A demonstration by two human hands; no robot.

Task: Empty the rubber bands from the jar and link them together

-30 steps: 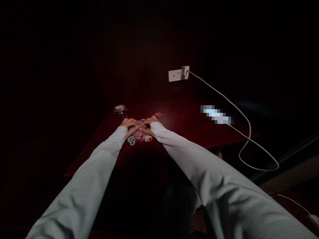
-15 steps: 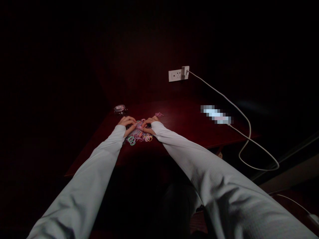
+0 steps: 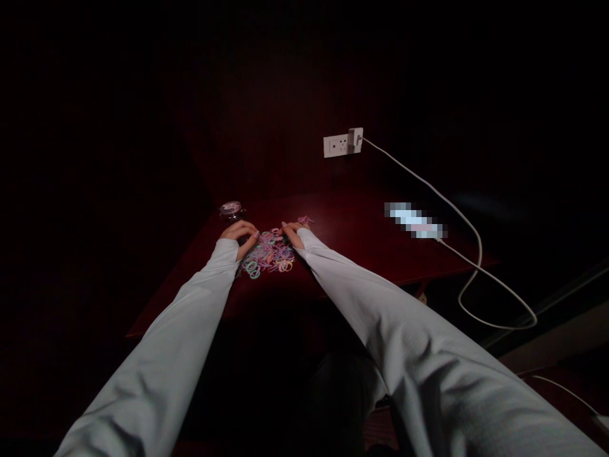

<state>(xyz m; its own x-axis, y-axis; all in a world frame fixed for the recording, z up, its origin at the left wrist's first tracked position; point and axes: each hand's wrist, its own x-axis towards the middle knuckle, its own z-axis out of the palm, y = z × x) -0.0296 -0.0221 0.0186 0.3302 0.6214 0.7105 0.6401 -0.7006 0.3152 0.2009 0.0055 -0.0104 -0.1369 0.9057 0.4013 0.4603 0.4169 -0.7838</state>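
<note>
A loose pile of small coloured hair ties [image 3: 269, 252], mostly pink and purple with some green and yellow, lies on the dark red table [image 3: 352, 244]. At the pile's left edge is my left hand [image 3: 240, 236], its thumb and fingertips pressed together; whatever is between them is too small to make out. My right hand [image 3: 292, 235] rests by the pile's right edge with its fingers apart, nothing visible in them. Just beyond it sits a small bunch of pink hair ties [image 3: 305, 220], partly covered by the hand.
A round clear container [image 3: 231, 211] with a patterned lid stands behind my left hand. To the right lies a blurred-out bright device [image 3: 415, 220] on a white cable [image 3: 440, 193], which runs to a charger [image 3: 355, 137] in the wall socket [image 3: 335, 146].
My right hand has drawn back from the middle of the pile, right towards the small pink bunch. The two hands are farther apart, and more of the pile shows. My left hand has barely moved.
</note>
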